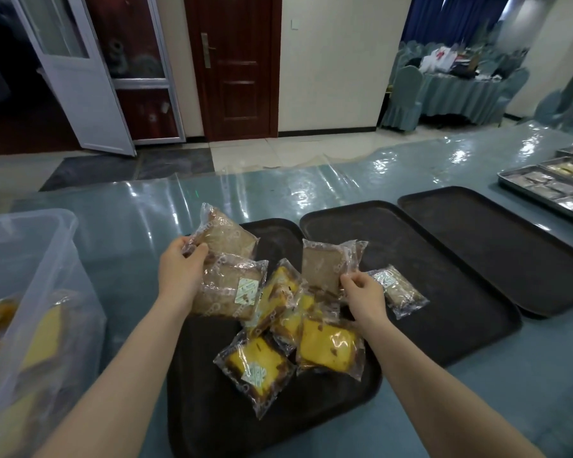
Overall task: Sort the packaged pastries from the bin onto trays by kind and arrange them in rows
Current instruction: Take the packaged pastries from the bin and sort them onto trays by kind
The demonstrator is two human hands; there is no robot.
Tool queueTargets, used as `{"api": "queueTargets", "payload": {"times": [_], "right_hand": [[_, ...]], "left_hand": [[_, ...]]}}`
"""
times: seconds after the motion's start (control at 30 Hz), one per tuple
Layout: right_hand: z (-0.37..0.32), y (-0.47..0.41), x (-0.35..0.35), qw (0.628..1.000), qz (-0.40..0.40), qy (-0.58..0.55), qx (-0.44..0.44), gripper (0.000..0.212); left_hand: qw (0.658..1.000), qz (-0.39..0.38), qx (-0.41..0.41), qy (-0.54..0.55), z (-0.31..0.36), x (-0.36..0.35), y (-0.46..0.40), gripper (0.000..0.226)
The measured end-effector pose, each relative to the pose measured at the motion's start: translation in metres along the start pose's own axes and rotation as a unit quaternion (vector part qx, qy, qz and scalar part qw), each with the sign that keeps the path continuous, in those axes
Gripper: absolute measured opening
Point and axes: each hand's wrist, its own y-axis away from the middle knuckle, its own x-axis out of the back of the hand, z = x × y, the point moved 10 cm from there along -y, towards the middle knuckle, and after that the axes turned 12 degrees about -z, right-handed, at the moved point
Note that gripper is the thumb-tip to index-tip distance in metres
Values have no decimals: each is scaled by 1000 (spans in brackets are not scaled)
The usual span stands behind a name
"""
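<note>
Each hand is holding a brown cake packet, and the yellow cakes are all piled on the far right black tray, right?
Not quite. The head view shows the yellow cakes piled on the nearest black tray, the leftmost one; the far right tray holds nothing. The rest is right: the left hand and right hand each hold a brown cake packet.
</note>
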Motion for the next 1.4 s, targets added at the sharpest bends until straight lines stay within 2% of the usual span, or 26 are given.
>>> {"api": "queueTargets", "payload": {"times": [0.2,0.33,0.4,0.6,0.73,0.83,0.87,0.93,1.0,1.07,1.13,1.23,1.4], "right_hand": [[10,-2,37,998,1,-62,23,13],[33,-23,66,974,-9,-227,-8,14],[48,-37,85,961,1,-273,-39,15],[103,-93,170,970,16,-211,-120,21],[124,-128,218,963,-10,-230,-137,21],[130,-150,234,946,-73,-279,-148,31],[131,-154,237,950,-102,-249,-160,37],[133,-162,244,969,-146,-111,-165,48],[128,-171,253,983,-140,9,-121,55],[110,-173,262,993,-112,21,-42,63],[87,-169,251,985,-167,-37,29,72],[64,-154,214,940,-326,-57,81,73],[62,-140,191,890,-447,-25,87,112]], "left_hand": [[1000,-16,-15,17,3,-25,18,12],[999,-24,-8,20,5,-58,24,7],[999,-24,-7,25,8,-81,27,6],[999,-8,34,14,7,-174,39,10],[998,-11,55,9,5,-241,45,9],[999,-6,50,16,4,-279,52,8],[999,-11,45,17,5,-291,53,8],[999,-31,42,8,9,-314,52,10],[997,-58,44,-1,12,-335,48,11],[995,-94,39,-21,17,-355,46,12],[987,-148,9,-67,27,-377,47,18],[965,-222,-59,-127,46,-411,53,33],[951,-253,-78,-157,48,-425,53,42]]}}
